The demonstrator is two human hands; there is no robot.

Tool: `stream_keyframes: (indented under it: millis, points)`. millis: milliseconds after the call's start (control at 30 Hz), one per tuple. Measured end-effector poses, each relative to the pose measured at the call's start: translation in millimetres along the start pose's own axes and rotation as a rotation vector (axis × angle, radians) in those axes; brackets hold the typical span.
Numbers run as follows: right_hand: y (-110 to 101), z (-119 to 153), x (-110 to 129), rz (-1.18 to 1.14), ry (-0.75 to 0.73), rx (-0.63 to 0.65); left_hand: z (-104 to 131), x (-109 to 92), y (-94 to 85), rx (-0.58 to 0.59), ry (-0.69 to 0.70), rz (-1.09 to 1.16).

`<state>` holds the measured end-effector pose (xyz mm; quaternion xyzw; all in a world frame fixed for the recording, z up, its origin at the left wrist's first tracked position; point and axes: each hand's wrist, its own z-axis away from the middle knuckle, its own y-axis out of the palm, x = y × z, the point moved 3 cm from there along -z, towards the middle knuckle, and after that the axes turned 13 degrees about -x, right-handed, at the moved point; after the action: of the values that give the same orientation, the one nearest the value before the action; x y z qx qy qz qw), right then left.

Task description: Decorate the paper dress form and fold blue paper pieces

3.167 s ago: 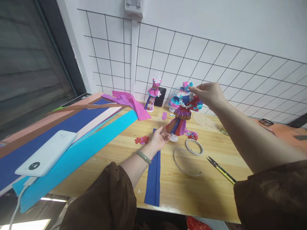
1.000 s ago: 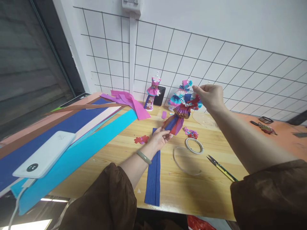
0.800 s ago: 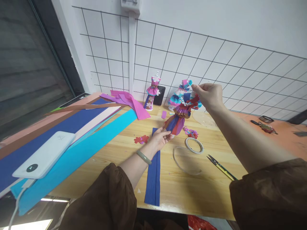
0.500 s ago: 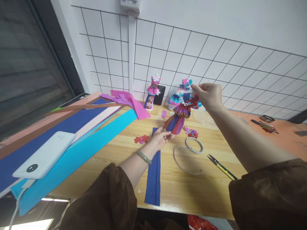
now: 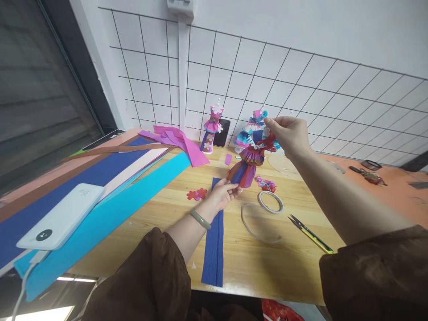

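My left hand (image 5: 222,195) grips the lower end of a small paper dress figure (image 5: 249,165) with a brown, blue, red and purple skirt, tilted over the wooden table. At the figure's upper right, my right hand (image 5: 288,131) is closed in a pinch; whatever sits between its fingertips is too small to make out. Behind stand a turquoise and pink ruffled dress figure (image 5: 256,119), partly covered by the held one, and a pink one (image 5: 213,125) with pale flowers. Under my left wrist lies a dark blue paper strip (image 5: 213,254).
Long coloured paper sheets (image 5: 147,187) and a white power bank (image 5: 63,214) lie at the left. A tape roll (image 5: 270,202), yellow-handled snips (image 5: 310,234), red paper flowers (image 5: 197,194) and pink scraps (image 5: 266,183) rest on the table (image 5: 160,236). A phone (image 5: 221,133) leans on the wall.
My right hand has shifted very slightly left. My left hand keeps its hold on the figure, which has barely moved.
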<state>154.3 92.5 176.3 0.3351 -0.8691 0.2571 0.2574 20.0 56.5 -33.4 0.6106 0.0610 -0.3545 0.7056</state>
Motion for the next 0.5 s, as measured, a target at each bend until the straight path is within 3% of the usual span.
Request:
stream_keyframes:
  millis: [233,500]
  points:
    - [2.3,5.0,10.3,-0.072,0.039,0.041,-2.8,2.1,-1.0,0.038,-0.006,0.020]
    - [1.9,13.8,18.4,-0.125,0.094,0.076,-2.2,2.4,-1.5,-0.029,-0.032,0.015]
